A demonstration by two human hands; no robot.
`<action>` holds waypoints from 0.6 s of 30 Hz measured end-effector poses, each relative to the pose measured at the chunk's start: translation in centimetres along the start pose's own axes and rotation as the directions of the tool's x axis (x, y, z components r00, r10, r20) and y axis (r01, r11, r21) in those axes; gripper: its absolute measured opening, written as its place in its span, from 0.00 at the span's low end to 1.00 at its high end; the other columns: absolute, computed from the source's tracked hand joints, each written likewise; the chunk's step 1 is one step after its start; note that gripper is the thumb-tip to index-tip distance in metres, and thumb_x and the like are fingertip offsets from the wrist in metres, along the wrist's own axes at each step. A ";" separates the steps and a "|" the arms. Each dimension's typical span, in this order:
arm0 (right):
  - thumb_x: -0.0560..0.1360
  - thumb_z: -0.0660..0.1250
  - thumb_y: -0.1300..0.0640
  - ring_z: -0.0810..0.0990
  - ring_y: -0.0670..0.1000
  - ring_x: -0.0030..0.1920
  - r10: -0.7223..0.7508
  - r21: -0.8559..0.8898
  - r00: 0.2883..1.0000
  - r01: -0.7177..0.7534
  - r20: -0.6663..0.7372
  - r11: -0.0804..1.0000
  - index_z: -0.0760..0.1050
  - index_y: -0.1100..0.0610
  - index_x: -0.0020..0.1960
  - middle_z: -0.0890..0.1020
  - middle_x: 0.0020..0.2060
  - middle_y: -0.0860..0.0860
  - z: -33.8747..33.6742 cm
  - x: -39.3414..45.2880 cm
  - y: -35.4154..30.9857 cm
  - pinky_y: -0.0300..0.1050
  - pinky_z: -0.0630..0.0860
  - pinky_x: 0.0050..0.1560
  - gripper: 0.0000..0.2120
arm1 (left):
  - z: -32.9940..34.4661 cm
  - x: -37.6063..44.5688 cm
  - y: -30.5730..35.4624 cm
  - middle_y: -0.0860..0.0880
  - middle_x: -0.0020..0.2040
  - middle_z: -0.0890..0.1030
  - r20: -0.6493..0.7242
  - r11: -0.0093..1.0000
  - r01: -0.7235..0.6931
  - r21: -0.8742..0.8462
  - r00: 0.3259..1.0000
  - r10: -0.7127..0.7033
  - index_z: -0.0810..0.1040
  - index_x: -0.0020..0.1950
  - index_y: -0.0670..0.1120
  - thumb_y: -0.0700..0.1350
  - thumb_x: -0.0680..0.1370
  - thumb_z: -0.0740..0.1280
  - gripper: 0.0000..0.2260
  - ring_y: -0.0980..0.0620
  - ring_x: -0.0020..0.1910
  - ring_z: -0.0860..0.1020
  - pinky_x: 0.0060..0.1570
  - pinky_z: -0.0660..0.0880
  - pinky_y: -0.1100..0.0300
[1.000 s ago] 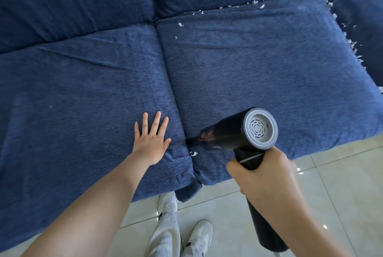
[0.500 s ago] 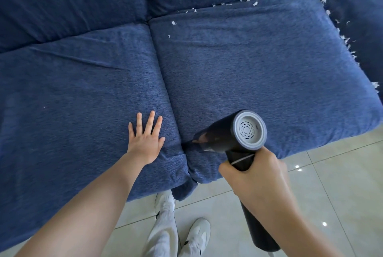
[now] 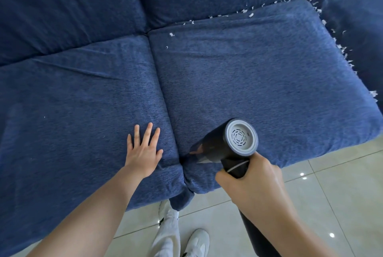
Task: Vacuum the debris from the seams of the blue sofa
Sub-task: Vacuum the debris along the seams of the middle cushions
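the right hand (image 3: 251, 182) has its grip closed around the handle of a black handheld vacuum (image 3: 223, 142), nozzle tip pushed into the front end of the seam (image 3: 163, 91) between two seat cushions of the blue sofa (image 3: 259, 82). the left hand (image 3: 143, 153) lies flat, fingers spread, pressing the left cushion beside the seam. white debris (image 3: 246, 11) lines the back and right seams. best to keep the gap spread and draw the nozzle slowly along it.

Glossy pale floor tiles (image 3: 342, 194) with light glints
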State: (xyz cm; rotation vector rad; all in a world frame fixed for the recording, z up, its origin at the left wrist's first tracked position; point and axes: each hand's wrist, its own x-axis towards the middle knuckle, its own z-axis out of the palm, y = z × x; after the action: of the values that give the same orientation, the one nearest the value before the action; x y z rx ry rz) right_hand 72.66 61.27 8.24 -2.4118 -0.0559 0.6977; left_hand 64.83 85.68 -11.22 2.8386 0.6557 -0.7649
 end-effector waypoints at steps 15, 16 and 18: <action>0.68 0.70 0.52 0.84 0.55 0.38 -0.012 0.267 0.997 0.033 -0.079 0.963 0.76 0.56 0.38 0.83 0.30 0.54 -3.9 13.2 -9.4 0.42 0.74 0.33 0.08 | -7.9 10.7 -0.1 0.48 0.79 0.44 -0.032 0.999 0.007 -0.044 0.999 -0.008 0.51 0.78 0.47 0.56 0.83 0.51 0.27 0.42 0.78 0.41 0.76 0.47 0.45; 0.68 0.70 0.53 0.84 0.55 0.38 -0.021 0.283 0.997 0.044 -0.081 0.958 0.75 0.56 0.37 0.83 0.31 0.54 -3.6 14.8 -10.2 0.42 0.74 0.33 0.08 | -8.4 11.8 -0.1 0.48 0.79 0.44 -0.031 0.998 0.002 -0.058 1.000 -0.003 0.50 0.78 0.47 0.56 0.83 0.51 0.27 0.42 0.78 0.41 0.76 0.47 0.46; 0.68 0.70 0.53 0.85 0.56 0.39 -0.036 0.294 0.996 0.059 -0.081 0.954 0.74 0.56 0.37 0.82 0.31 0.54 -3.0 17.5 -11.7 0.44 0.76 0.35 0.08 | -9.2 13.8 0.0 0.49 0.79 0.44 -0.030 0.996 -0.008 -0.087 1.000 0.005 0.49 0.79 0.47 0.56 0.83 0.51 0.27 0.42 0.78 0.41 0.76 0.47 0.46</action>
State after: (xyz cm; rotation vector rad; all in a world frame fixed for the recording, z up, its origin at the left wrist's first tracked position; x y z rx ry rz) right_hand 90.67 72.58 8.76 -2.1378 0.0206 0.5503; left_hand 79.68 93.04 -10.23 2.7770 0.6667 -0.6771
